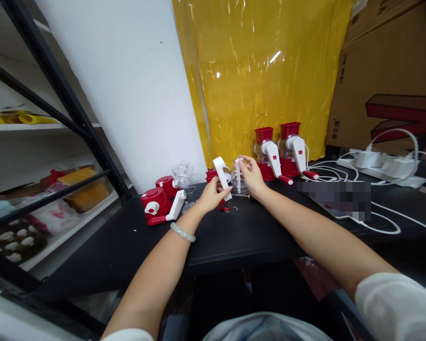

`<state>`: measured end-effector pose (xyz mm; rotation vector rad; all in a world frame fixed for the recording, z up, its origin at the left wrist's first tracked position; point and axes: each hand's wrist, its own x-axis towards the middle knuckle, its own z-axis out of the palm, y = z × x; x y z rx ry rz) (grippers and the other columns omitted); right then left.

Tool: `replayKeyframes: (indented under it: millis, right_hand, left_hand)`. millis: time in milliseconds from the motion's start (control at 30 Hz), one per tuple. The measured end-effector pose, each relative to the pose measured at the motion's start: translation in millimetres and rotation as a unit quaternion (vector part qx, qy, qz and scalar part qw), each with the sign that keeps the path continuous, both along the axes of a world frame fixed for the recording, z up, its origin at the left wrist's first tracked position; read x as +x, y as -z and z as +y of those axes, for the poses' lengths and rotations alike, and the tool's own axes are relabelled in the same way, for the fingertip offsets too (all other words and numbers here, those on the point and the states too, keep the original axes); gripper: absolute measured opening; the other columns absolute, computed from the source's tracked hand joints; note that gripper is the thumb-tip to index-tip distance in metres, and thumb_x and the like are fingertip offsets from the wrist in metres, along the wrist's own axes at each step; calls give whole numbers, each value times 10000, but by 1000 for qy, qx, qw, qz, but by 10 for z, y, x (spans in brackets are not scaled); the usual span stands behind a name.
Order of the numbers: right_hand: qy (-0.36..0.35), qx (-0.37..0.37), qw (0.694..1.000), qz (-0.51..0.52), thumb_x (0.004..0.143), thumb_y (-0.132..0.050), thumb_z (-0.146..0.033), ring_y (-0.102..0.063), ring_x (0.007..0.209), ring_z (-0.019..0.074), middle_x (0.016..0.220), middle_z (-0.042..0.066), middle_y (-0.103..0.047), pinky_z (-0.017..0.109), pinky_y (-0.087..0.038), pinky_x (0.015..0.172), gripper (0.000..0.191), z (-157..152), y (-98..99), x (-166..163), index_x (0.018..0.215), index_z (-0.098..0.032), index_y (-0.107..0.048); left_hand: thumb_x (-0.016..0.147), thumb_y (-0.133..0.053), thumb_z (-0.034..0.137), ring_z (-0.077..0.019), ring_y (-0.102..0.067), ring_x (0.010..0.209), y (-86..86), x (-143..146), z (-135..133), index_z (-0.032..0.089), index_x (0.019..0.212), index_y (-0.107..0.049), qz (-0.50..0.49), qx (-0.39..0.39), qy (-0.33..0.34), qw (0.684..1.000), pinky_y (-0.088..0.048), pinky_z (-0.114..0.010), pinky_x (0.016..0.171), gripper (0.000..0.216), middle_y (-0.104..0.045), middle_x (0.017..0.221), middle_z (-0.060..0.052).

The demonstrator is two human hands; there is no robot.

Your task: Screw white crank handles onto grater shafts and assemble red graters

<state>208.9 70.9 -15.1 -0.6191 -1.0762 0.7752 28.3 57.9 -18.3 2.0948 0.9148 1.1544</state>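
Shirt [266,327] nearest, white handle [220,171] gripped in left hand [213,193], white strip [238,176] alongside, pinched in right hand [252,176]

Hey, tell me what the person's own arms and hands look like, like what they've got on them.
The left hand and right hand are ungloved. A smooth, pale, rounded bangle circles the left forearm near the wrist. The right sleeve is short and white; the left sleeve, also white, barely shows.

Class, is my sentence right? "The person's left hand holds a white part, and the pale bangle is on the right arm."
Not quite: the head view shows the pale bangle on the left arm. The left hand does hold a white part.
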Motion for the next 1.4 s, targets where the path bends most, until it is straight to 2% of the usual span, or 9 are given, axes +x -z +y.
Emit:
replayKeyframes:
  millis: [200,300,400,467,567,700,900,1200,1400]
  right_hand:
    - [-10,13,997,-76,842,-703,-597,-719,990,215,1055,72,-725,366,-607,832,471,3,33,-22,1138,-241,-618]
    - [-13,-9,991,-136,887,-660,-548,-709,899,192,1008,57,-708,315,-607,717,403,-10,49,-21,1133,-230,-630]
    - [-14,-36,969,-246,945,-606,-461,-673,745,166,950,38,-684,262,-547,547,331,-43,78,-16,1173,-223,-630]
    - [-11,-46,943,-329,991,-555,-387,-651,670,149,924,34,-685,253,-520,528,311,-65,98,-9,1236,-206,-616]
    - [6,-52,900,-433,1031,-507,-290,-646,637,149,884,48,-697,275,-529,604,357,-82,118,14,1353,-145,-565]
    - [36,-12,840,-541,1024,-535,-207,-690,774,183,928,95,-740,311,-537,783,387,-92,128,57,1394,-98,-566]
    - [-3,-9,761,-649,944,-630,-119,-732,951,213,1050,125,-787,297,-510,885,416,-156,130,71,1357,-123,-677]
    - [39,-41,711,-701,921,-678,-183,-753,1048,257,1158,93,-805,315,-529,893,482,-161,95,122,1397,-251,-713]
    - [52,-26,708,-704,915,-655,-155,-751,1101,268,1231,95,-788,335,-533,940,474,-116,151,150,1369,-267,-732]
  left_hand:
    - [825,-719,216,-218,-707,889,-41,13,-71,148,1143,-604,33,14,-23,999,-572,-360,845,345,-745,1011,-88]
    - [841,-637,170,-215,-704,847,-76,2,-94,148,1147,-620,54,15,-37,998,-565,-345,812,307,-745,954,-70]
    - [893,-539,160,-194,-691,777,-104,-12,-104,159,1056,-642,65,14,-49,997,-548,-315,769,193,-735,862,-43]
    - [932,-512,193,-187,-684,743,-112,-19,-104,173,951,-636,69,13,-60,996,-534,-301,742,127,-725,804,-33]
    - [958,-526,238,-183,-681,720,-107,-25,-97,189,907,-608,69,17,-79,994,-522,-295,728,108,-717,764,-22]
    - [969,-546,264,-194,-688,712,-89,-31,-80,192,988,-591,63,17,-102,993,-524,-309,725,86,-713,770,-19]
    - [1002,-555,383,-215,-690,669,-78,-36,-107,201,1046,-571,64,22,-104,992,-511,-315,676,188,-693,723,-14]
    - [1036,-465,466,-191,-668,558,-121,-32,-193,207,1048,-580,104,19,-92,990,-475,-282,588,283,-698,661,-7]
    - [1021,-500,448,-191,-692,560,-132,-52,-191,197,1083,-657,129,3,-98,987,-497,-275,588,302,-726,664,-6]
